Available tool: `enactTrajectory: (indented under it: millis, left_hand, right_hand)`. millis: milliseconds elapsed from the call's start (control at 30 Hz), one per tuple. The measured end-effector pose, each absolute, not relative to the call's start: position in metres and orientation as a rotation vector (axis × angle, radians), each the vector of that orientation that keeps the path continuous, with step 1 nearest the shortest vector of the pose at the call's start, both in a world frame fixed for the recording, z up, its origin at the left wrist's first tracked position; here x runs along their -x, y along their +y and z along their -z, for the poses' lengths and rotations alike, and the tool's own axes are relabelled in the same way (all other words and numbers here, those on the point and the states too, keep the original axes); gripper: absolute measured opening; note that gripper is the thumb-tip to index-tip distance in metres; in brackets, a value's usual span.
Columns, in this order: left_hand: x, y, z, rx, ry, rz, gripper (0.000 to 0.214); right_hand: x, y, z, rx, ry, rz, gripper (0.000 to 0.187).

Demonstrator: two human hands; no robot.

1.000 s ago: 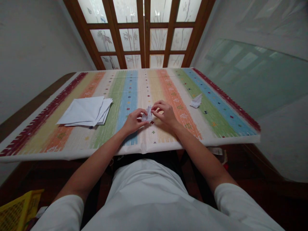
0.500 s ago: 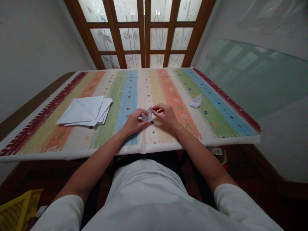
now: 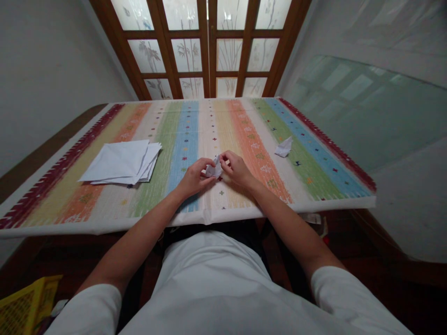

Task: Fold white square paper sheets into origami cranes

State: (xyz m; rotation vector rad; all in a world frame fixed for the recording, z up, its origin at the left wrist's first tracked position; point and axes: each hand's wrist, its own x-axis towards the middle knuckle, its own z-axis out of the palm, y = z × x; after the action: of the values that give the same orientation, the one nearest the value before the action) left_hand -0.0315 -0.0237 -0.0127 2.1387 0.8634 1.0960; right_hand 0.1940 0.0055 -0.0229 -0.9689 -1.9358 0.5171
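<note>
Between my two hands, close to the table's near edge, is a small folded white paper piece (image 3: 213, 170). The thumb and fingers of my left hand (image 3: 195, 177) close on its left side. My right hand (image 3: 235, 168) pinches its upper right part, and the fingers hide some of the folds. Another folded paper figure (image 3: 284, 147), with a pointed tip, stands on the cloth to the right, touched by neither hand. A stack of white paper sheets (image 3: 117, 160) lies to the left, its sheets slightly fanned.
A striped tablecloth (image 3: 171, 130) covers the table. Beyond the far edge stand wooden doors with glass panes (image 3: 211, 51). A pale green glass panel (image 3: 363, 111) leans along the right wall. A yellow plastic crate (image 3: 28, 302) sits on the floor at lower left.
The fingers of my right hand have curled in closer on the top of the folded paper. My left hand keeps its grip. The view has shifted slightly.
</note>
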Motion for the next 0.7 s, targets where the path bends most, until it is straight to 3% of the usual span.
enactTrajectory:
  millis: [333,533,700]
  left_hand:
    - [0.032,-0.022,0.015,-2.148,0.928,-1.216,0.034]
    - [0.033,-0.018,0.019,-2.182,1.056,-1.281,0.054]
    - [0.03,-0.02,0.018,-2.238,0.972,-1.215,0.033]
  right_hand:
    - [-0.193,-0.003,0.011,0.952,-1.687,-0.862,0.033]
    - [-0.186,-0.007,0.008,0.909,-1.496,-1.128,0.055]
    - [-0.182,-0.009,0.005,0.845,-1.456,-1.242,0.065]
